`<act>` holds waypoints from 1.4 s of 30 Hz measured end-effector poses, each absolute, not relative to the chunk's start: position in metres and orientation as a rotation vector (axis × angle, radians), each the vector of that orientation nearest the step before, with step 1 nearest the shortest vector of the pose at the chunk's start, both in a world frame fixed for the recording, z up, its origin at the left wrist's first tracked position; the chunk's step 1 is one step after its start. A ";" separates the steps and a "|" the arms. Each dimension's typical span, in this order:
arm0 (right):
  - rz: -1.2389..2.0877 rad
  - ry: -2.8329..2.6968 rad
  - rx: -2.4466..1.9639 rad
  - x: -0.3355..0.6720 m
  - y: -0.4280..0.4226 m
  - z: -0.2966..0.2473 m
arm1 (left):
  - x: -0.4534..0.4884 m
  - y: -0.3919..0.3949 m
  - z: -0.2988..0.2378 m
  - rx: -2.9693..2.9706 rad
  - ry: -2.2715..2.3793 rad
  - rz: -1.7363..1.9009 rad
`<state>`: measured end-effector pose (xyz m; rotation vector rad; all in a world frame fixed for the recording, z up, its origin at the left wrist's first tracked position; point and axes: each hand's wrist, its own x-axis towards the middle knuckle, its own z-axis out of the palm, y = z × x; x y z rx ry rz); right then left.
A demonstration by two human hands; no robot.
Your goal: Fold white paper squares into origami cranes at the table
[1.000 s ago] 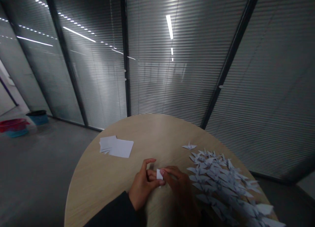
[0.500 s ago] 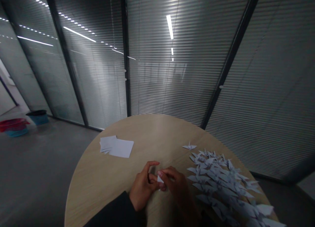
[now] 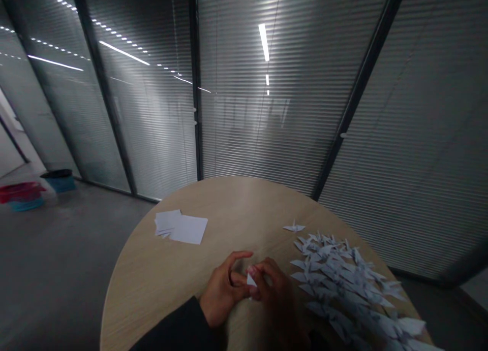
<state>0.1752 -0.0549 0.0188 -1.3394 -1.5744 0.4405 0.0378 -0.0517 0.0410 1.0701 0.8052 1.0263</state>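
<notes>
Fingertips of left hand point(image 3: 223, 295) and right hand point(image 3: 275, 295) both pinch the small folded white paper piece point(image 3: 250, 280) low over the round light-wood table point(image 3: 152, 280); probably featherlight, crease-prone, best held at folded edges; open tabletop left, white paper cranes pile point(image 3: 343, 280) crowding right.

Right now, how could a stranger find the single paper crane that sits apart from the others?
Start at the round wooden table. On its right side lies a heap of folded cranes. The lone crane stands just beyond the heap's far edge, touching none.
</notes>
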 end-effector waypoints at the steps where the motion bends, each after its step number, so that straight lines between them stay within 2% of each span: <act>1: 0.518 -1.555 -1.349 0.176 -0.054 0.020 | 0.038 -0.052 0.041 1.058 0.800 1.039; 5: 0.874 -1.476 -1.304 0.179 -0.052 0.031 | 0.040 -0.050 0.042 1.011 0.770 1.109; 9: 0.991 -1.482 -1.199 0.180 -0.055 0.042 | 0.038 -0.048 0.045 0.983 0.729 1.120; 25: 0.923 -1.485 -1.045 0.179 -0.057 0.050 | 0.032 -0.042 0.040 0.942 0.683 1.172; 42: 0.521 -1.487 -1.127 0.183 -0.054 0.035 | 0.031 -0.041 0.040 0.907 0.704 1.256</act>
